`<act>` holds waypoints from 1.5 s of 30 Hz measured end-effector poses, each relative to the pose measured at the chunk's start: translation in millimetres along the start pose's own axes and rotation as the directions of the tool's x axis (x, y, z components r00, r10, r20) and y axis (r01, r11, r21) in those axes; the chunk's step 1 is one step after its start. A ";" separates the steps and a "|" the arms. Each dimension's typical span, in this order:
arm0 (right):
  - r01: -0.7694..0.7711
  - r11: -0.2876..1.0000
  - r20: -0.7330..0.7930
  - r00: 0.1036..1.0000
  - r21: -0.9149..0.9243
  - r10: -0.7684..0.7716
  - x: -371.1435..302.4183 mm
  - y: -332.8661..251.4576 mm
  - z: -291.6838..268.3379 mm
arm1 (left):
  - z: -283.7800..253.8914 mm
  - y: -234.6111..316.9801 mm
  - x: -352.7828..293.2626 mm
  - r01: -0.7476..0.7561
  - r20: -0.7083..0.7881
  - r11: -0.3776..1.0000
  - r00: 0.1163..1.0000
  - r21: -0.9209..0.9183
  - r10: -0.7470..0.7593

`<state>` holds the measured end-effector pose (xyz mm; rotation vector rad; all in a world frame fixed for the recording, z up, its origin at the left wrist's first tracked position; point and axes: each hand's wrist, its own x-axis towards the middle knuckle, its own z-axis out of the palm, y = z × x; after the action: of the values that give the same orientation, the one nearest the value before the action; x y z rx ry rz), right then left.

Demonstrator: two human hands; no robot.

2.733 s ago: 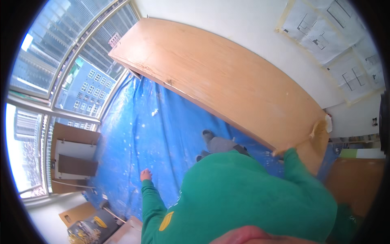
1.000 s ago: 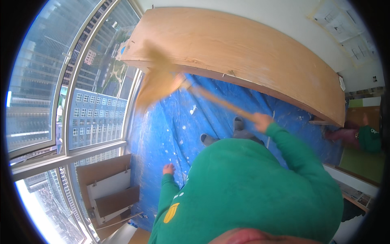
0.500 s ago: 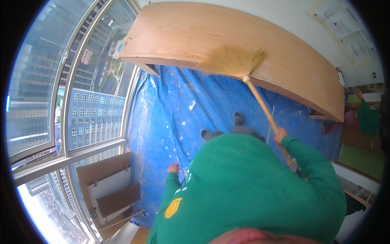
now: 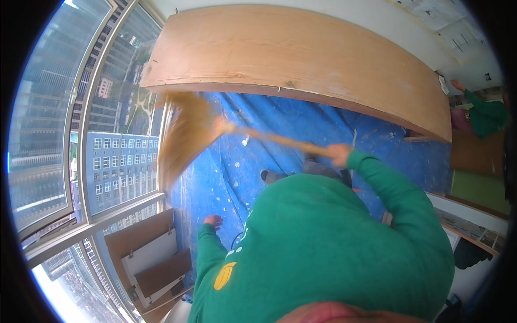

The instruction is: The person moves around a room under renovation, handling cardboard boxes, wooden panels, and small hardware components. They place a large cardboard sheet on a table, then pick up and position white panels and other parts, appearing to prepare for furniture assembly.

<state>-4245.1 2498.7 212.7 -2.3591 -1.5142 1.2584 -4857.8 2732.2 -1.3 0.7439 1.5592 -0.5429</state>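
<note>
My right hand is closed round the wooden handle of a straw broom. The handle lies nearly level, pointing left, and the wide tan bristles are smeared by motion beside the window frame, off the left end of a long wooden bench-like unit. My left hand hangs low at my left side over the blue sheet, fingers loosely apart and holding nothing.
Tall windows run along the left, with board panels leaning below them. White specks dot the wrinkled blue floor sheet. At the far right, another person in a green sleeve stands near a brown and green surface.
The broom has swung left from the front edge of the wooden unit to the window side, its handle turning nearly level. My right hand moved left and up; my left hand shifted slightly left.
</note>
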 end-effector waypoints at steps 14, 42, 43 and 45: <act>-0.038 -0.396 0.396 -0.027 0.917 0.918 -231.0 254.2 126.2 | 89.9 -152.3 62.0 -0.364 0.185 0.344 0.871 0.866 0.455; 0.149 -0.337 0.357 -0.136 0.930 0.924 -325.7 297.6 105.9 | 18.5 -72.5 70.9 -0.306 0.111 0.384 0.885 0.871 0.453; 0.239 -0.302 0.341 -0.141 0.923 0.929 -333.3 308.2 98.2 | 21.5 -77.1 67.9 -0.300 0.093 0.417 0.889 0.858 0.449; 0.317 -0.217 0.264 -0.112 0.923 0.958 -336.9 330.0 69.9 | 36.5 -81.8 68.5 -0.325 0.070 0.538 0.895 0.777 0.440</act>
<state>-4111.8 2040.9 216.1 -1.6638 1.1955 0.0471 -4894.5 2660.4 -80.2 1.7915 1.1653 -0.8546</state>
